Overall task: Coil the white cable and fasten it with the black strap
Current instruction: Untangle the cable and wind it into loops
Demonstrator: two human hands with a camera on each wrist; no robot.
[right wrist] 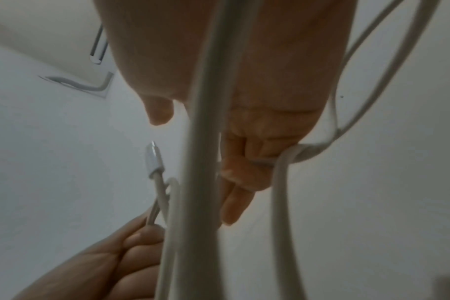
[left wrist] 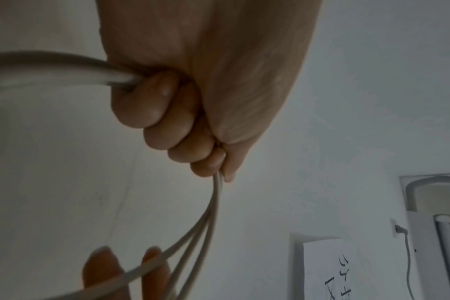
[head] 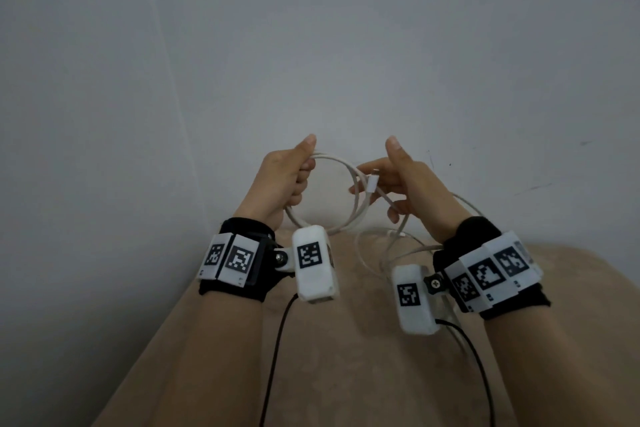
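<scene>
**Inspector:** How is the white cable (head: 349,180) judged to handle, and where is it to be gripped?

**Assessor:** It is judged light, limp and somewhat springy; loops can be expected to open out if released. A grip across all gathered turns at one point of the ring is advised, not at the white connector (head: 371,184), which is likely the more fragile part.

**Inspector:** The left hand (head: 285,177)?

**Assessor:** It is closed in a fist round the bundled turns, thumb raised. The coil is held in the air and extends from it toward the right hand.

**Inspector:** The right hand (head: 407,184)?

**Assessor:** Its fingers are seen nearly straight and relaxed, thumb up. A strand is draped over them; nothing is pinched. The connector stands just beside its fingertips. Loose cable trails below the wrist.

**Inspector:** The black strap?

**Assessor:** It cannot be found in any view.
</scene>
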